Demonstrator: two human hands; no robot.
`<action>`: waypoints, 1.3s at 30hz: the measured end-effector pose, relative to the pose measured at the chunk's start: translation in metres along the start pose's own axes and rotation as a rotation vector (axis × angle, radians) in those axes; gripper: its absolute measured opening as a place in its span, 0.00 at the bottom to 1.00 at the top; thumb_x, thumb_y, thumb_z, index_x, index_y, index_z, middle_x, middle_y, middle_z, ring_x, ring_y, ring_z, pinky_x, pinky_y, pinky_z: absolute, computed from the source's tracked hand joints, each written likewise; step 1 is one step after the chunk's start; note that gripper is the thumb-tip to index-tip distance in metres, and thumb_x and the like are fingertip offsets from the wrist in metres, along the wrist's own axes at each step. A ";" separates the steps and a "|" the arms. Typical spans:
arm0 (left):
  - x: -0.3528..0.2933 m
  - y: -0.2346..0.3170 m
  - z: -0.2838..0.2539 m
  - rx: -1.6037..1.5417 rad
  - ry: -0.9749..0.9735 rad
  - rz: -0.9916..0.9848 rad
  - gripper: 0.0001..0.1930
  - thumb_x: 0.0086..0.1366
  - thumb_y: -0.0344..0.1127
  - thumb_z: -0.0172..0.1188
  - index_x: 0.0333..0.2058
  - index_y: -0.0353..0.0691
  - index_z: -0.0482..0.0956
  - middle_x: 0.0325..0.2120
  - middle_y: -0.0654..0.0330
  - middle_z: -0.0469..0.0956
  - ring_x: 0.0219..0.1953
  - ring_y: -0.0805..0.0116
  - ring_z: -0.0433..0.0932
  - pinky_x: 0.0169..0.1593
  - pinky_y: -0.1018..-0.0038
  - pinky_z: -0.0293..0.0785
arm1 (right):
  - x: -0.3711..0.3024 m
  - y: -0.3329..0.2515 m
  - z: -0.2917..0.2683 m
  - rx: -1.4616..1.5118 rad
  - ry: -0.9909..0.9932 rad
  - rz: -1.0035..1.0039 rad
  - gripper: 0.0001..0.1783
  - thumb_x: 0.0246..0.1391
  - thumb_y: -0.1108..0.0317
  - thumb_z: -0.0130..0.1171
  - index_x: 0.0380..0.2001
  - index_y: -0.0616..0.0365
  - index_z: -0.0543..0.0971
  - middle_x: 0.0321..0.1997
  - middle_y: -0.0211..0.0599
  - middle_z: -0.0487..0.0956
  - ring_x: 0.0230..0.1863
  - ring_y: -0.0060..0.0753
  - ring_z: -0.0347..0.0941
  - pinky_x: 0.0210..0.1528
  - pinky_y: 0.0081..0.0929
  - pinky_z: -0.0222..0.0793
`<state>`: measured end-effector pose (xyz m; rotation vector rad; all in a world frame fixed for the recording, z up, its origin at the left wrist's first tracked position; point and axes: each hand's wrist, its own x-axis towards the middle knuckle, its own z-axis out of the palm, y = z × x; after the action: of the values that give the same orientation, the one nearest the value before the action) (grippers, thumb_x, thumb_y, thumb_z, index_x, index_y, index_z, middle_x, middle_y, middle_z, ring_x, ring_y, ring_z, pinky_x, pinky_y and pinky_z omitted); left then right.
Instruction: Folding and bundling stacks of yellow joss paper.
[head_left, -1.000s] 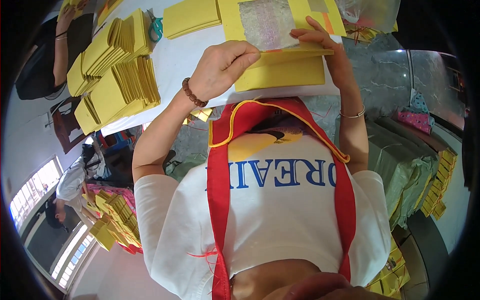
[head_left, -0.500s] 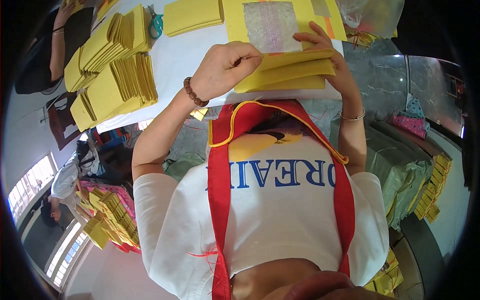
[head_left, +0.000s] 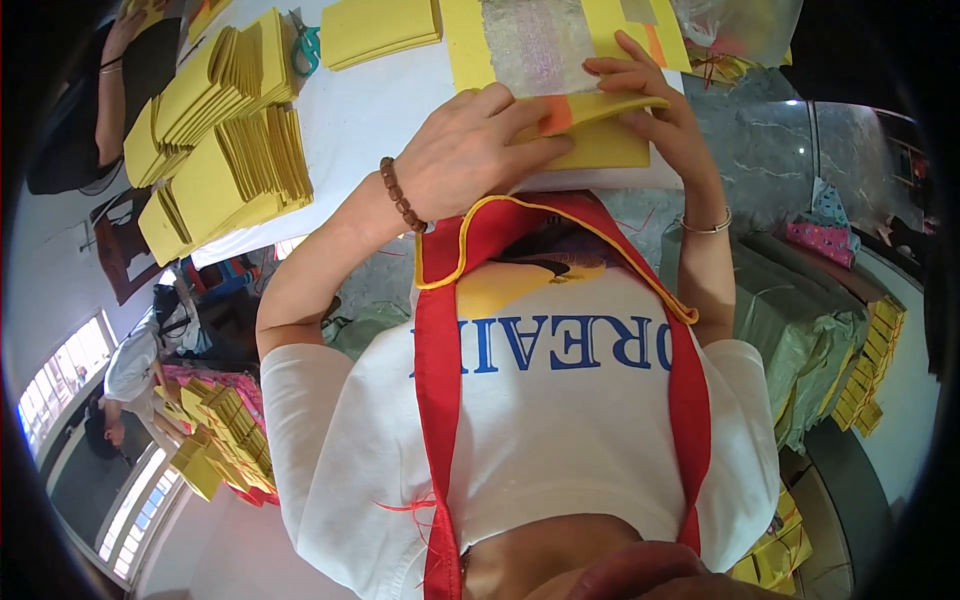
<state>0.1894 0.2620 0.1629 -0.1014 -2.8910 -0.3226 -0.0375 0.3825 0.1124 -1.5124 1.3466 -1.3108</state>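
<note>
Between my hands is a folded yellow paper (head_left: 610, 107) with an orange patch near its left end. My left hand (head_left: 485, 145) is closed on that end, its fingers on either side of the fold. At the other end, my right hand (head_left: 655, 108) grips the paper between thumb and fingers, with its upper fingers stretched out. Under the fold, nearer my body, lies more yellow paper (head_left: 612, 148). Just beyond my hands, a large yellow sheet (head_left: 466, 50) with a shiny silvery patch (head_left: 540, 45) lies on the white table (head_left: 350, 120).
Stacks of folded yellow paper (head_left: 225, 175) cover the table's left side. Teal-handled scissors (head_left: 307, 45) lie beside another yellow stack (head_left: 380, 32). A clear plastic bag (head_left: 745, 35) is at the far right. Green wrapped bundles (head_left: 790, 330) stand at right. Another person's arm (head_left: 110, 100) shows at upper left.
My left hand has opened from a pinch and moved down onto the paper's left end. The raised folds of paper are now pressed together into a flatter strip.
</note>
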 end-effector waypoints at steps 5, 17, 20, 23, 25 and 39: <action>0.001 -0.008 0.000 -0.175 0.000 0.011 0.26 0.41 0.37 0.66 0.44 0.48 0.74 0.46 0.62 0.70 0.36 0.63 0.68 0.39 0.72 0.70 | -0.002 0.004 -0.001 0.017 -0.009 -0.011 0.11 0.49 0.74 0.53 0.38 0.55 0.77 0.52 0.31 0.72 0.68 0.35 0.40 0.66 0.35 0.40; 0.002 -0.022 0.001 -0.367 0.024 0.027 0.22 0.46 0.41 0.65 0.43 0.47 0.75 0.44 0.56 0.71 0.41 0.58 0.69 0.44 0.69 0.68 | -0.002 0.005 -0.003 0.085 -0.007 0.074 0.15 0.52 0.69 0.51 0.43 0.59 0.76 0.50 0.29 0.74 0.68 0.30 0.41 0.64 0.32 0.42; 0.002 -0.024 -0.001 -0.393 -0.005 0.026 0.23 0.46 0.41 0.65 0.44 0.46 0.75 0.44 0.55 0.70 0.42 0.56 0.69 0.45 0.68 0.67 | -0.002 0.006 -0.004 0.101 -0.011 0.082 0.14 0.52 0.69 0.52 0.42 0.59 0.77 0.50 0.29 0.74 0.68 0.30 0.40 0.64 0.32 0.43; 0.002 -0.026 0.000 -0.391 0.006 0.049 0.21 0.48 0.39 0.64 0.43 0.46 0.75 0.44 0.54 0.70 0.41 0.57 0.70 0.44 0.68 0.68 | -0.002 0.007 -0.004 0.095 -0.017 0.070 0.14 0.52 0.69 0.51 0.42 0.58 0.77 0.50 0.29 0.74 0.68 0.30 0.40 0.64 0.32 0.42; 0.001 -0.028 0.002 -0.378 0.014 0.058 0.17 0.49 0.36 0.62 0.41 0.44 0.75 0.45 0.54 0.70 0.40 0.57 0.70 0.43 0.68 0.68 | -0.002 0.008 -0.005 0.085 -0.022 0.057 0.14 0.52 0.69 0.51 0.42 0.58 0.77 0.50 0.29 0.74 0.68 0.30 0.39 0.64 0.32 0.42; -0.004 -0.017 -0.006 -0.511 0.136 -0.239 0.20 0.51 0.31 0.61 0.45 0.39 0.70 0.48 0.54 0.69 0.39 0.59 0.75 0.42 0.72 0.71 | -0.004 0.015 0.005 0.058 0.120 -0.012 0.12 0.46 0.76 0.57 0.38 0.60 0.77 0.47 0.32 0.75 0.67 0.38 0.47 0.64 0.35 0.46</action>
<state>0.1929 0.2441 0.1646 0.1766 -2.6191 -1.0596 -0.0364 0.3828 0.0959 -1.4247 1.3637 -1.4551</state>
